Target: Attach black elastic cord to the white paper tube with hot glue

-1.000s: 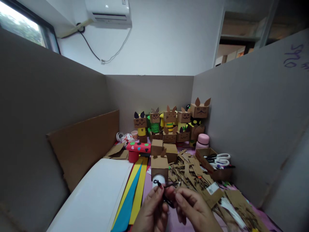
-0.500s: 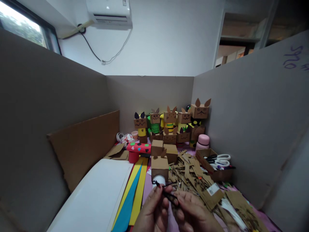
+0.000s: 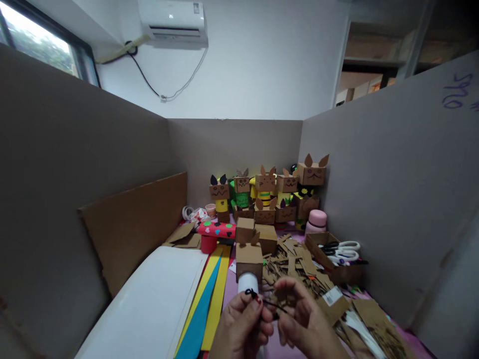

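Black cord: in the lower centre of the frame, the black cord (image 3: pixel 275 305) has a small loop at one end and a straight strand reaching right.
Left hand: the left hand (image 3: pixel 245 321) pinches the cord near its loop between thumb and forefinger.
Right hand: the right hand (image 3: pixel 301 319) has thumb and forefinger spread at the strand's other end; I cannot tell whether any finger touches it.
Just beyond the hands: a white cylinder (image 3: pixel 248 282), partly covered by the fingers, meets an eared cardboard box (image 3: pixel 249 258); two plain boxes (image 3: pixel 266 239) stand behind.
Right of centre: a heap of cardboard scraps (image 3: pixel 292 264) crowds up to the right hand; past it, a cardboard tray (image 3: pixel 346 274) holds scissors (image 3: pixel 348 254), near one pink bottle (image 3: pixel 317 222).
Left of centre: white sheets (image 3: pixel 145 299), two yellow strips (image 3: pixel 217 304) with one blue strip (image 3: pixel 200 309) between, and a spotted red roll (image 3: pixel 217 230) on a red cylinder (image 3: pixel 208 244).
Back row: five eared cardboard heads (image 3: pixel 265 182) line the top, more boxes below.
Surface: pink covering (image 3: pixel 230 289), mostly hidden.
Room: three grey partitions (image 3: pixel 234 144), the left one with a brown cardboard panel (image 3: pixel 138 224) leaning on it; one air conditioner (image 3: pixel 174 22) at upper left, one window (image 3: pixel 41 47) in the corner.
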A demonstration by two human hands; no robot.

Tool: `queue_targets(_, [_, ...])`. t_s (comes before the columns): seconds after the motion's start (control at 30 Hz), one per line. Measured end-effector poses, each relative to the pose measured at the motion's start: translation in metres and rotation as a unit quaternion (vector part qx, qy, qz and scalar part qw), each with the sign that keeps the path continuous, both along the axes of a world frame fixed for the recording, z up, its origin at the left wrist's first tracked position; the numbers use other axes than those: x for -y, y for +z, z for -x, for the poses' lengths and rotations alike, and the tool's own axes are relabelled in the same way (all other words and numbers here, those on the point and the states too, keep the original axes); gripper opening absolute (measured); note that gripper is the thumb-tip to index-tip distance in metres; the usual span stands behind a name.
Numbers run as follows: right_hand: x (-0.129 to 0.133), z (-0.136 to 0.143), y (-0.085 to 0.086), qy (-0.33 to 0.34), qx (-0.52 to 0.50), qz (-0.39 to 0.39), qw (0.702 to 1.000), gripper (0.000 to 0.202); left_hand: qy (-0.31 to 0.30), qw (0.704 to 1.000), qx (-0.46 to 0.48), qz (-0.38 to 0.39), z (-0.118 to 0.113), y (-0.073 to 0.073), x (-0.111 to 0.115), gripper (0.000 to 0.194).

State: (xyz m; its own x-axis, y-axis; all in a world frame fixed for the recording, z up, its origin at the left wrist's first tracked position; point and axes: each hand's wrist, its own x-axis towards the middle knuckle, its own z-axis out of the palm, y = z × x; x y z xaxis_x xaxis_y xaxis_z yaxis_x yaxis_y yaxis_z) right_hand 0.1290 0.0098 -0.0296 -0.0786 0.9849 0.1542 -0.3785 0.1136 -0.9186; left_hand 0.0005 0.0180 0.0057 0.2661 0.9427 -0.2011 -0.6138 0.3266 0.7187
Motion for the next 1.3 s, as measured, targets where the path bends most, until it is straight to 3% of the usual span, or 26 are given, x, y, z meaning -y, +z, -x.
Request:
queue_targets(0.13, [0.009,-0.002,0.007,-0.064,0.080,-0.050,0.993,0.036,-0.021,0.999,-0.015,-0.020,-0.004,-0.008,-0.001,0.039])
queue_targets(0.23, [0.014,-0.001,0.011,-0.096,0.118,-0.057,0.987,0.035,-0.026,1.000,-0.009,-0.006,-0.006,-0.007,0.000,0.039])
queue_targets(0.4, [0.013,0.001,0.010,-0.116,0.022,-0.061,0.991,0.033,-0.022,1.000,0.002,0.019,-0.006,0.000,0.003,0.036])
queue_targets(0.47, [0.012,0.003,0.008,-0.093,-0.037,-0.063,0.993,0.032,-0.036,0.999,0.008,0.017,-0.005,-0.001,0.003,0.034])
queue_targets(0.6, [0.010,0.010,0.005,0.015,-0.169,-0.044,0.985,0.029,-0.073,0.997,0.027,-0.026,-0.006,-0.013,0.001,0.030])
queue_targets(0.7, [0.011,0.012,0.006,0.033,-0.207,-0.031,0.977,0.031,-0.078,0.996,0.036,-0.037,-0.008,-0.018,0.000,0.029])
queue_targets(0.83, [0.015,0.012,0.011,-0.010,-0.191,-0.015,0.981,0.034,-0.055,0.998,0.022,-0.009,-0.008,-0.014,0.002,0.033])
queue_targets(1.03, [0.020,0.011,0.020,-0.033,-0.156,-0.009,0.987,0.040,-0.044,0.998,-0.010,-0.031,-0.008,-0.009,0.006,0.035])
queue_targets(1.17, [0.020,0.007,0.020,-0.034,-0.161,0.013,0.986,0.039,-0.036,0.995,-0.067,-0.065,-0.006,-0.008,0.006,0.038])
queue_targets(1.3, [0.019,0.005,0.019,-0.067,-0.094,-0.009,0.993,0.036,-0.031,0.983,-0.147,-0.104,-0.003,-0.002,0.008,0.041])
